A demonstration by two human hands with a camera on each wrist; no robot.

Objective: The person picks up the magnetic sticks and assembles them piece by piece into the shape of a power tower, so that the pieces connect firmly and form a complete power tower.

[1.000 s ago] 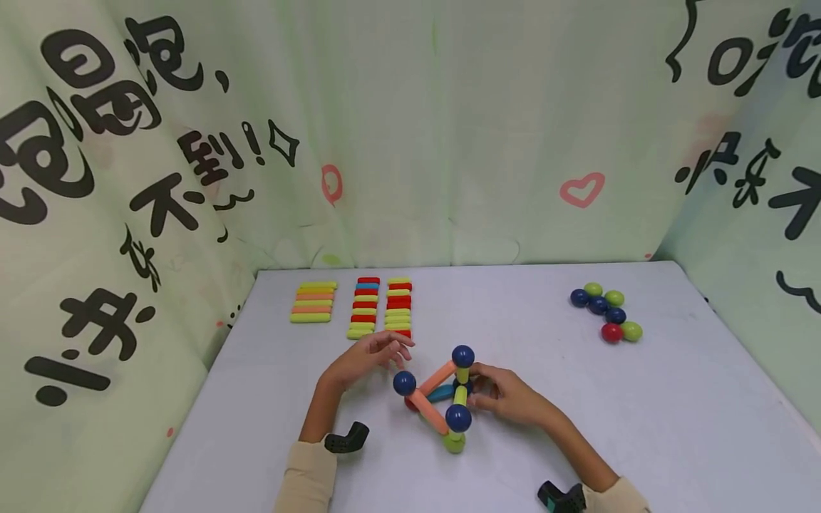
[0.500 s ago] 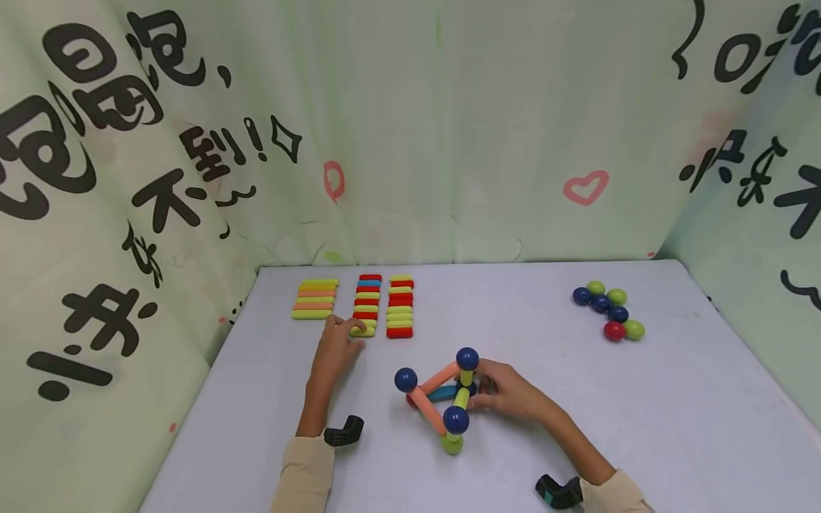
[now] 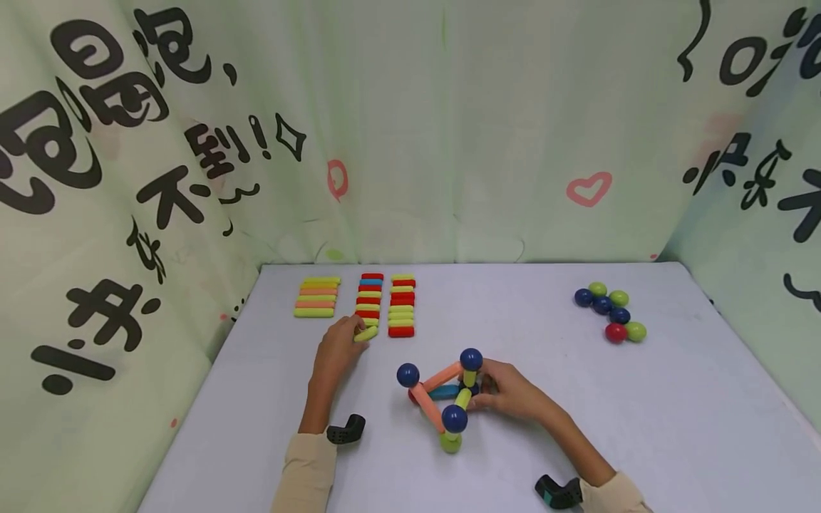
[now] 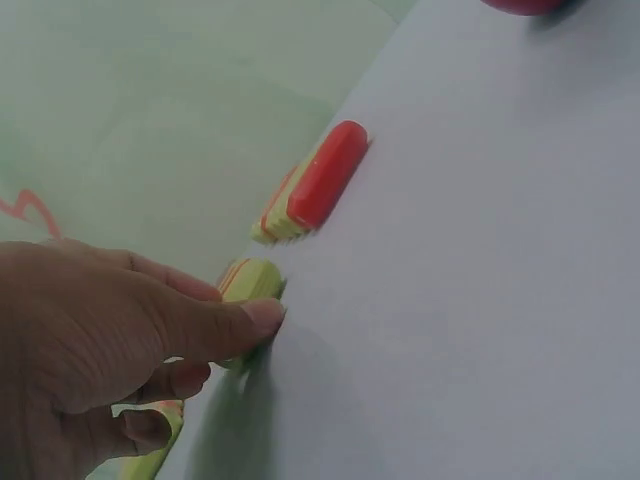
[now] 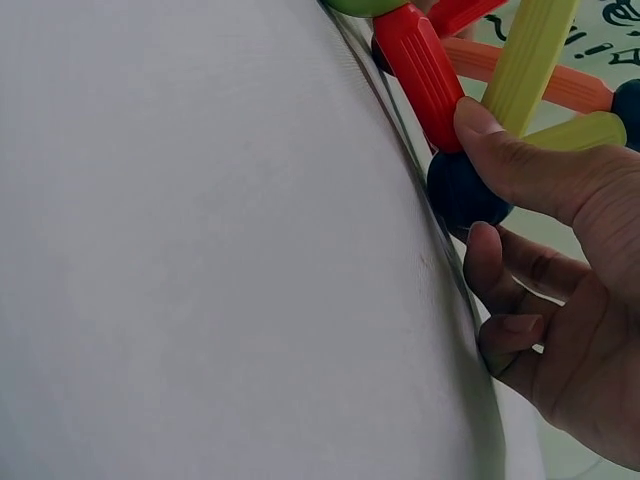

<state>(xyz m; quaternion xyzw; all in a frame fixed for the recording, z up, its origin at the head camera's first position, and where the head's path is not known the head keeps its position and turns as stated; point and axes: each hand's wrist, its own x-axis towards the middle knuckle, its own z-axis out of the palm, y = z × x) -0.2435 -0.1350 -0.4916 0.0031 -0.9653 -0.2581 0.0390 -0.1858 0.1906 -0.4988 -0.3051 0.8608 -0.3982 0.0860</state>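
My left hand [image 3: 338, 350] pinches a yellow-green rod [image 3: 366, 334] at the near end of the middle row of rods [image 3: 368, 300]. In the left wrist view the thumb lies across a yellow-green rod [image 4: 252, 280]; part of it is hidden. A frame of rods and balls [image 3: 428, 407] stands on the table, with blue balls on top and green and red balls lower down. My right hand [image 3: 509, 390] grips its right side. In the right wrist view the thumb and fingers close about a dark blue ball [image 5: 465, 190] beside a red rod [image 5: 420, 75].
A row of yellow and orange rods [image 3: 316, 298] lies at the far left. Another row of red and yellow-green rods [image 3: 402, 306] is right of the middle one. Loose blue, green and red balls [image 3: 603, 305] cluster at the back right of the white table [image 3: 680, 399].
My left hand has moved left and away from the frame to the middle row, and a rod there is now pinched and turned aslant. My right hand stays on the frame, which has barely shifted.
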